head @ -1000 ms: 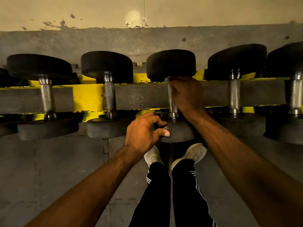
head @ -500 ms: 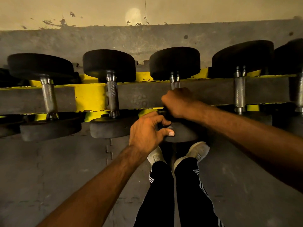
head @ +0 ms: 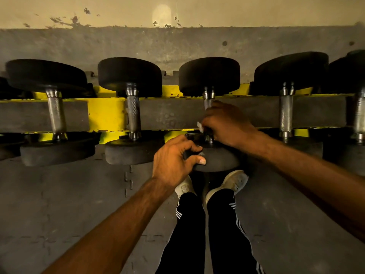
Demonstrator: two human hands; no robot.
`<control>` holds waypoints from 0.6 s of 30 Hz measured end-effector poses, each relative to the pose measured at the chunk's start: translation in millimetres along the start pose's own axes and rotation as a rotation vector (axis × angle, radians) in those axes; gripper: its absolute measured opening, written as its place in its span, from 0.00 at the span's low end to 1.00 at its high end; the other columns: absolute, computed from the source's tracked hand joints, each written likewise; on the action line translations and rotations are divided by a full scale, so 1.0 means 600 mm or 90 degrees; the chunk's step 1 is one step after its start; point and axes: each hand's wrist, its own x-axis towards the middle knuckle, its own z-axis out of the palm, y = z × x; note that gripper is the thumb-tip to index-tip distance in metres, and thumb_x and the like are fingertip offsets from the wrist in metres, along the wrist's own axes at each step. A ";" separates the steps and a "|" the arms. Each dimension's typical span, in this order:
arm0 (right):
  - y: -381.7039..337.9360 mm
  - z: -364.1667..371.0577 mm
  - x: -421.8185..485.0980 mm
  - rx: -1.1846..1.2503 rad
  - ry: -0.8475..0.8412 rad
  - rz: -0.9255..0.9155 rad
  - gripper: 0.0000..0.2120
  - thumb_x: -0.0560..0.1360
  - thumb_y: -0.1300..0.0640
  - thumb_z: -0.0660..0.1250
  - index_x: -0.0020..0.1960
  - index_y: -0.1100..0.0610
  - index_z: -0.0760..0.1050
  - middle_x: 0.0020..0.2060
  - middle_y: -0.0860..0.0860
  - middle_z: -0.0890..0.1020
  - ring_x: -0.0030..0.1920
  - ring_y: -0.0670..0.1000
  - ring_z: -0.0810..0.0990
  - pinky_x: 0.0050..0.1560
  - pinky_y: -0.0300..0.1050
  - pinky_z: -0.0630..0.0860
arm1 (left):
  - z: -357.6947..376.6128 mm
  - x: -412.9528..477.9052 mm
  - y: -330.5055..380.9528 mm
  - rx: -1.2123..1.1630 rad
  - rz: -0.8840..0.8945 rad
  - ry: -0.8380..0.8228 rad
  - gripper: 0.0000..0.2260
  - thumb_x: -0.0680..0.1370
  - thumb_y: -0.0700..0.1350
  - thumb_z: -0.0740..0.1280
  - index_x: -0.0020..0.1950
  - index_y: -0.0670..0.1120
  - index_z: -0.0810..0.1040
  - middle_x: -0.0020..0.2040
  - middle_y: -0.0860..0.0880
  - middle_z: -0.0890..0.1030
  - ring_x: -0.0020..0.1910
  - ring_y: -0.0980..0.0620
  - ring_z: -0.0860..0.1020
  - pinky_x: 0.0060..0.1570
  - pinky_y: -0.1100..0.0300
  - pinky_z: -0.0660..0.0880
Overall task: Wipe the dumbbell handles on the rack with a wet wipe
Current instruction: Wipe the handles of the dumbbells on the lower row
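At centre frame, clamps the right hand [head: 227,123] round the lower part of the middle dumbbell handle [head: 208,100], grip closed tight on it, with a white corner of the wet wipe [head: 199,126] poking out at the left of the fist. Just below, braces with the left hand [head: 173,163], grip curled over the rim of that dumbbell's near head [head: 217,159], thumb laid along the front edge. Lies across the yellow rack [head: 106,113] in a row with four more handles, two at left [head: 56,113] [head: 133,113] and two at right [head: 286,113] [head: 359,115]. No telling from here which of those have been wiped.

Biggest risk, by judgement: shifting the dumbbell on its rails. Could roll or tip forward under a hard pull along the knurled steel, more so with a slack left grip, and would land near the shoes [head: 235,179] just below in the frame. Could also snag and tear the wipe on the knurling and leave shreds behind. Might skip the top of the handle, bare above the fist near the far collar. Hard to judge how much wipe sits under the palm, so may be rubbing partly with bare skin.
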 end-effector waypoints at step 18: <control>0.049 0.059 0.006 0.785 0.089 0.545 0.09 0.80 0.62 0.63 0.50 0.50 0.78 0.47 0.48 0.82 0.49 0.48 0.81 0.52 0.44 0.78 | -0.003 0.000 0.010 0.021 -0.033 -0.021 0.11 0.68 0.56 0.80 0.45 0.56 0.84 0.49 0.58 0.81 0.51 0.57 0.79 0.45 0.57 0.76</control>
